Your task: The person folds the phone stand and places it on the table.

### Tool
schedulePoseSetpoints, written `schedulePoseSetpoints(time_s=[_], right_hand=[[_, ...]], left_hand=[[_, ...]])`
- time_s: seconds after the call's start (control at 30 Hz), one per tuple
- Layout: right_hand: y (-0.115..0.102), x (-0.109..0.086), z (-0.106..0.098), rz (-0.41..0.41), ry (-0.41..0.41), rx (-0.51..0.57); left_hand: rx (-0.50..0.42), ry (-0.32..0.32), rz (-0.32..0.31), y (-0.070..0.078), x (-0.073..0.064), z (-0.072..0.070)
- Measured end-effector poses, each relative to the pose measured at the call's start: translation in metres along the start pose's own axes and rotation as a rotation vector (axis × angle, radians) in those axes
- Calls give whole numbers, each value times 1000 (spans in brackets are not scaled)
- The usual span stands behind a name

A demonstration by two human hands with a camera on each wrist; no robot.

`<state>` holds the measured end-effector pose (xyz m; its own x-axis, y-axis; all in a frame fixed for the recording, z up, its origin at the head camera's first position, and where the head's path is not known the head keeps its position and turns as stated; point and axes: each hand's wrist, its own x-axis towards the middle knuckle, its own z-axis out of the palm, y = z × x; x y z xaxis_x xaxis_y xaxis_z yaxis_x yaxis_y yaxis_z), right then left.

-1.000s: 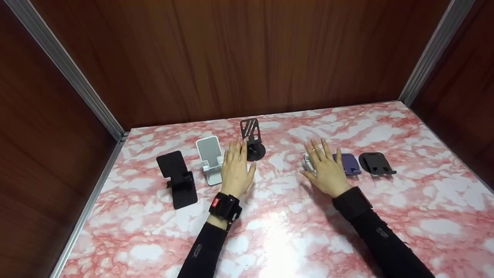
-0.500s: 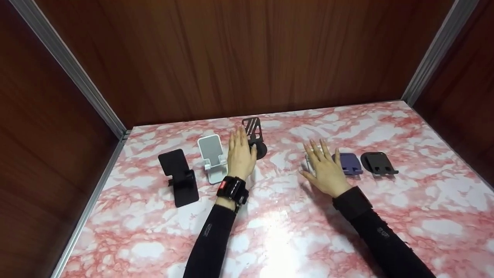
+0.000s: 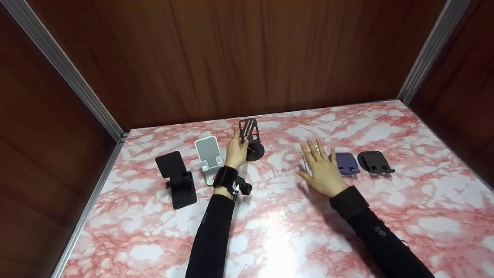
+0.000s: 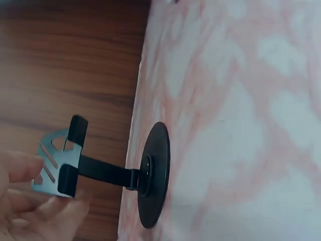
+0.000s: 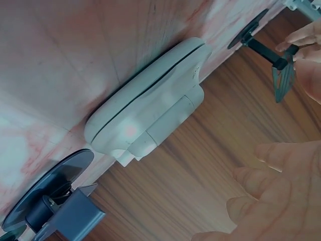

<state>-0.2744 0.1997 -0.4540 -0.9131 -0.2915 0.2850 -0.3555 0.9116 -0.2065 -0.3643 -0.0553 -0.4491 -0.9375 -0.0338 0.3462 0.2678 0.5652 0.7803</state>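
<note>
Evidently, the left hand [image 3: 236, 152] is engaged with a black slotted stand [image 4: 108, 171], located near the far edge of the desk [image 3: 146, 253], left of that edge's middle. Thumb and fingers are found on opposite sides of the slotted plate, pinching it; the stand is upright, its round base on the desk.

The right hand [image 3: 326, 175] holds nothing. Its fingers are extended and spread, palm down, over a white folded stand [image 5: 150, 110], which it partly hides in the head view. The right wrist view shows a gap between the two.

Toward the right edge, just beside the white piece, lies a purple folded stand [image 3: 344, 162], followed by a black folded stand [image 3: 373, 163]. On the opposite side, a white upright stand [image 3: 208, 150] with a grey face stands just left of the left hand, its lower part partly covered by the wrist strap [image 3: 225, 176]. Nearest the left edge is a black tilted stand [image 3: 183, 191]. A brown wood-grain panel [image 3: 270, 58] rises behind the far edge.
</note>
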Motion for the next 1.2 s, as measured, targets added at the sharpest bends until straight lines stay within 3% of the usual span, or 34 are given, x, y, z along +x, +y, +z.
schedulePoseSetpoints(time_s=[0.13,0.27,0.47,0.57,0.73,0.83,1.03,1.2], right_hand=[[-1,-1,2,-3,2,6],[-2,-1,2,-7,0,7],[-5,-1,1,-12,11,24],[-6,-2,1,-12,16,26],[-9,-2,2,-13,23,30],[-11,-1,2,-18,28,38],[-15,-1,2,-25,21,39],[-18,-1,4,-34,-7,61]], left_hand=[[-115,-18,-76,-6,6,0],[-182,6,-134,-8,9,2],[-278,21,-202,-8,8,0],[-377,21,-227,-11,5,-1],[-602,-7,-208,-13,-1,-4],[-671,-35,-214,-9,-6,-9],[-759,-109,-200,10,-16,-20],[-722,-203,-119,25,-25,-26]])
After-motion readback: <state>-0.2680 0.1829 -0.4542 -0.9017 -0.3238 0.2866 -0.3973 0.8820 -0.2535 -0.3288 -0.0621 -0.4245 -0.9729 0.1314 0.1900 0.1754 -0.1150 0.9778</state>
